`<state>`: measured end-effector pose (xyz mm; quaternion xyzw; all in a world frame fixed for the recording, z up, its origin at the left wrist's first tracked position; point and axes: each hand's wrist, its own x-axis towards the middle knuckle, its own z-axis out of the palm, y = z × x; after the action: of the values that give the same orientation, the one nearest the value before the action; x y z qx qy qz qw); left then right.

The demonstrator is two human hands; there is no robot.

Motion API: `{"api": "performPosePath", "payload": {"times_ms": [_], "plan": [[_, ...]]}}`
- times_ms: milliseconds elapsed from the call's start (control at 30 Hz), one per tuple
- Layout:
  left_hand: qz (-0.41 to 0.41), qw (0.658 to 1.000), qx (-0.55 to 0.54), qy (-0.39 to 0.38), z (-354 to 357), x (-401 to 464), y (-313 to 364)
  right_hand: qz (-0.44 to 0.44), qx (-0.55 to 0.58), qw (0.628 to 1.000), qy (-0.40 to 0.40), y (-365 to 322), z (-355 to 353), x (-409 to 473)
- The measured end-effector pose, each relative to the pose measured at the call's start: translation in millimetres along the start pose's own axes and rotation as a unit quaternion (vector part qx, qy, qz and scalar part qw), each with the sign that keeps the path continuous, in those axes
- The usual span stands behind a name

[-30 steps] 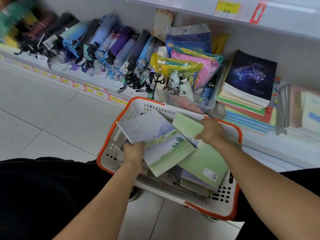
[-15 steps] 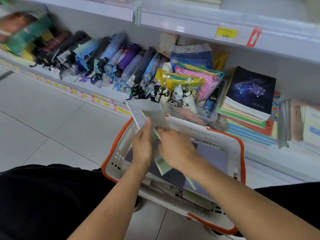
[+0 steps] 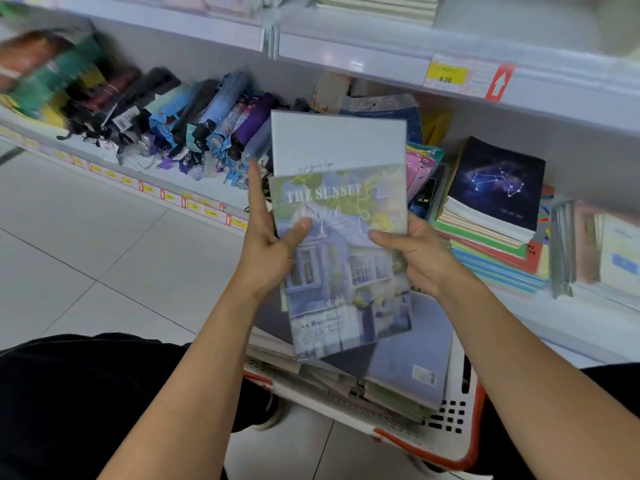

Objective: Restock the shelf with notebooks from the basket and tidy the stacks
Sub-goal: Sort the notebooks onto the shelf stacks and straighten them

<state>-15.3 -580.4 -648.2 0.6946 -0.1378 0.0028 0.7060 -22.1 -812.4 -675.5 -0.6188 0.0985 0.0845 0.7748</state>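
Nearest, the white-and-orange plastic basket [image 3: 453, 415] holds more notebooks. Above it, the left hand [image 3: 268, 252] and right hand [image 3: 420, 254] both grip a few glossy illustrated notebooks [image 3: 341, 237], being squared up; next they likely go onto the dark constellation-covered stack [image 3: 491, 195] beyond.

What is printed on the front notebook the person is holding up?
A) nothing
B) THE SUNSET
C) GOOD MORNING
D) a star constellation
B: the front notebook, held in both hands, reads THE SUNSET above a painted house; the constellation notebook lies on the shelf stack.
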Motion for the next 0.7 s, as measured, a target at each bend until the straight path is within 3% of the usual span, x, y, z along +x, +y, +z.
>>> {"api": "performPosePath", "payload": {"times_ms": [133,233,700], "plan": [[-0.033,0.997,0.036,0.060,-1.9,2.3,-13.7,-0.109,-0.044,0.992,0.055,4.8,6.7,-2.3],[-0.046,0.993,0.079,0.072,-7.1,-1.6,-26.4,-0.131,-0.087,0.984,0.082,19.7,8.9,-3.6],[-0.155,0.988,0.017,0.017,-16.1,-19.2,-73.0,-0.060,-0.148,0.986,0.038,52.0,5.3,-5.5]]}}
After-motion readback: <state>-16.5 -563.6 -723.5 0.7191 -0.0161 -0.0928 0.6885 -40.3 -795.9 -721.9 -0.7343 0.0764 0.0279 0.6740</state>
